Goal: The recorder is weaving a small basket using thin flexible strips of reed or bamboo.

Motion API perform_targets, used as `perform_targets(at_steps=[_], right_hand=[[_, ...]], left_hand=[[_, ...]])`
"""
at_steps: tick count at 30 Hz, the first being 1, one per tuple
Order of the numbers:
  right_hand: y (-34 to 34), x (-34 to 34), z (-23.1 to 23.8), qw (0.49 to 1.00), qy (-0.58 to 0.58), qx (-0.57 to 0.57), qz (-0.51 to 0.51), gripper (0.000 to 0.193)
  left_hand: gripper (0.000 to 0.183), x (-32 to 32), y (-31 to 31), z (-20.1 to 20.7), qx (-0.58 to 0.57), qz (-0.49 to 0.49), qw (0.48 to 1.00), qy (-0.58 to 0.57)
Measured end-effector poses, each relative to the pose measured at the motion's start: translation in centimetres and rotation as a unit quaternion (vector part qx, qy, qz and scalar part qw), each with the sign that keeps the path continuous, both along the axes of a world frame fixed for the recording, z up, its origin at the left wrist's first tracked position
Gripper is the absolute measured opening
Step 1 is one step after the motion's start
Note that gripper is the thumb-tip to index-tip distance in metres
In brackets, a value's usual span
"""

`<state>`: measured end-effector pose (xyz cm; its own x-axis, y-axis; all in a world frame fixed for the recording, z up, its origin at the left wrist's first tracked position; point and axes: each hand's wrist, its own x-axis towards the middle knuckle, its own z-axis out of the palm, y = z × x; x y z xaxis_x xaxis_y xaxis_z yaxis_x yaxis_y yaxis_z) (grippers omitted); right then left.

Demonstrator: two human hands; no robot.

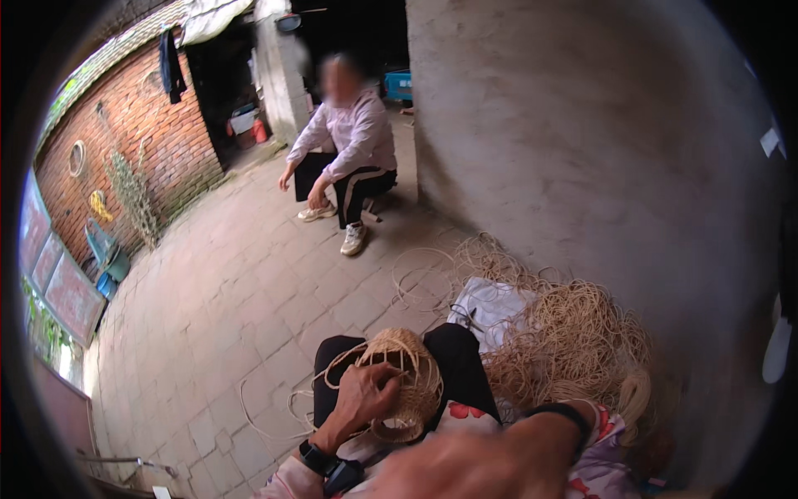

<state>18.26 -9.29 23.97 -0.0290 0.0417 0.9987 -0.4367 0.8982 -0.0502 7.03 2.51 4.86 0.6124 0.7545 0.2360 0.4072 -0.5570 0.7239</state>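
A small woven basket (pixel 403 345) of tan cord rests on my lap between my knees, with an open loop at its near end. My left hand (pixel 368 392) lies on its near side, fingers bent and gripping the weave; the fingertips are partly hidden. Loose strands of tan cord (pixel 328 370) curl out from the basket's left side. My right hand (pixel 474 461) is raised close to the camera in front of my body, apart from the basket. It is smeared by motion, and its fingers cannot be made out.
A big tangled heap of tan cord (pixel 573 341) lies to my right, beside a white cloth (pixel 490 303) with a dark tool (pixel 472 318) on it. Another person (pixel 353 141) sits low ahead on the paving. A grey wall (pixel 573 141) rises at the right.
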Motion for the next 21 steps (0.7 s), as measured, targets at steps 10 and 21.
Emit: perform_targets(at_steps=[10,21], right_hand=[[5.5,9.7,-15.6,0.715,-0.202,-0.634,-0.216,0.012],[4.8,7.2,-14.4,0.736,-0.183,-0.645,-0.092,0.020]], left_hand=[[0.024,-1.4,0.9,0.7,-0.119,0.028,0.993,-0.004],[0.027,-1.7,0.6,-0.4,-0.083,0.049,0.995,-0.031]])
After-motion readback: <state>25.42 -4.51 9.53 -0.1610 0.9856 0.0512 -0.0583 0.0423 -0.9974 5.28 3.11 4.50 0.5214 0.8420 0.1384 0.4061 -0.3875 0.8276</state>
